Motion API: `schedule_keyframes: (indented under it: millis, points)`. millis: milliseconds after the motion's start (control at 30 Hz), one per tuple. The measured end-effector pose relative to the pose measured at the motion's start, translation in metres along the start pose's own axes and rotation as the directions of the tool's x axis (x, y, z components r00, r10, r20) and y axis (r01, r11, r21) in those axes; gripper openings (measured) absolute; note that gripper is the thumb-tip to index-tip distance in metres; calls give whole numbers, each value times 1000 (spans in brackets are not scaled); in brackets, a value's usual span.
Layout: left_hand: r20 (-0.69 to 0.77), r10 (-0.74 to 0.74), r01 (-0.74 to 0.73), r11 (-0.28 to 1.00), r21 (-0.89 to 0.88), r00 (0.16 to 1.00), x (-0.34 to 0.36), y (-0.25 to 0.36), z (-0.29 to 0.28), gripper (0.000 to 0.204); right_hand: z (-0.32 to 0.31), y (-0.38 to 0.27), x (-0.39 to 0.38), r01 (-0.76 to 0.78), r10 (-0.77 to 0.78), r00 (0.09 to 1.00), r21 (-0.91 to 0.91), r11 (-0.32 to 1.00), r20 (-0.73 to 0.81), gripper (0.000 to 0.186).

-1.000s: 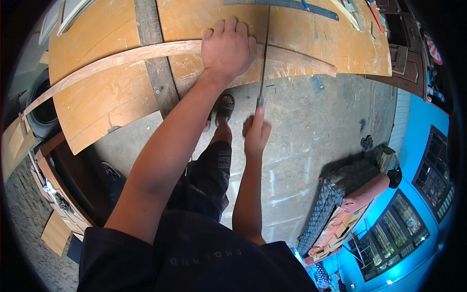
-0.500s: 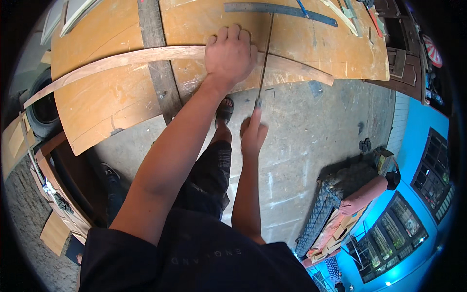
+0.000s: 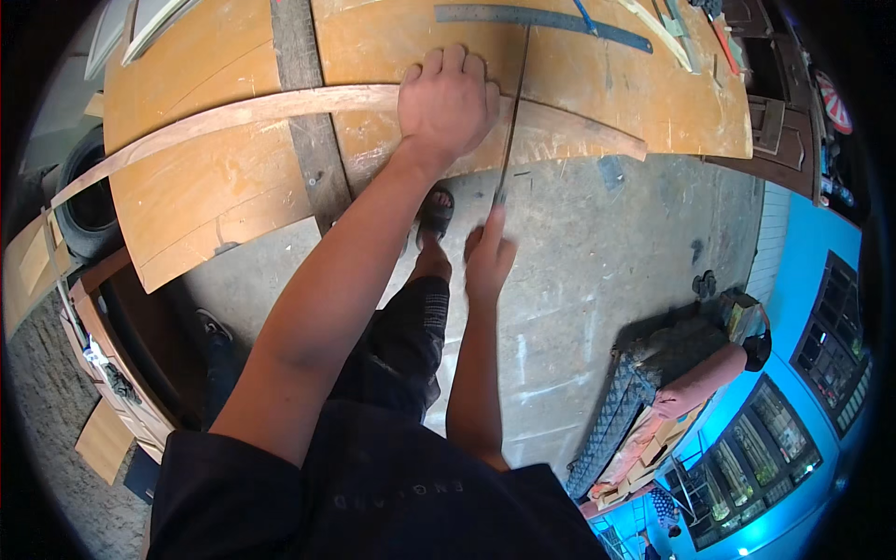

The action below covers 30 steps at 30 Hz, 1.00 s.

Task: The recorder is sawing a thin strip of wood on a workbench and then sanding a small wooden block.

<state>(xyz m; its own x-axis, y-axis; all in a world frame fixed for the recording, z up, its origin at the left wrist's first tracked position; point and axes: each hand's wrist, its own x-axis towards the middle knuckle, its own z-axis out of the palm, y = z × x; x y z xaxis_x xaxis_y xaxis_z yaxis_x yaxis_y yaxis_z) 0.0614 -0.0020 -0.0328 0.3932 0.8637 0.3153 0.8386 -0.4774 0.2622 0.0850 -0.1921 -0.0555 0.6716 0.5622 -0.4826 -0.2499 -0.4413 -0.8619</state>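
Note:
A long, thin, curved wooden strip lies across the plywood-topped table, its left end reaching past the table's edge. My left hand presses down on the strip, fingers curled over its far side. Just right of it, the narrow blade of a handsaw crosses the strip and points away from me. The saw's handle is in my right hand, closed around it off the near edge of the table. Most of the handle is hidden by the fingers, and how deep the blade sits in the wood cannot be seen.
A steel ruler and a blue pencil lie beyond the blade. A dark board runs under the strip. Left stand a tire and a wooden cabinet. A rolled pink bundle rests at the right.
The whole view has shifted slightly. My left hand keeps its place on the strip, and the saw in my right hand has moved only a little.

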Motion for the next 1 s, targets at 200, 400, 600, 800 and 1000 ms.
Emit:
schedule_keyframes:
  millis: [200,400,600,800,1000]
  points:
    - [15,-31,31,999,17,999,3,8,-3,23,-3,2,0,-52,48,997,86,995,55,63]
    - [68,-56,56,998,1,996,7,7,-5,24,-44,14,-64,-5,4,998,6,1000,59,60]
    - [24,-35,36,999,-40,999,5,4,-2,24,-60,-8,-72,90,-87,995,-76,993,39,55]
    - [-53,-33,29,997,-70,998,5,1,0,22,-44,-46,-96,-42,42,999,49,998,3,54]
    - [211,12,52,954,-294,977,22,2,-28,32,-39,-14,-62,160,-161,987,-63,985,-12,52]
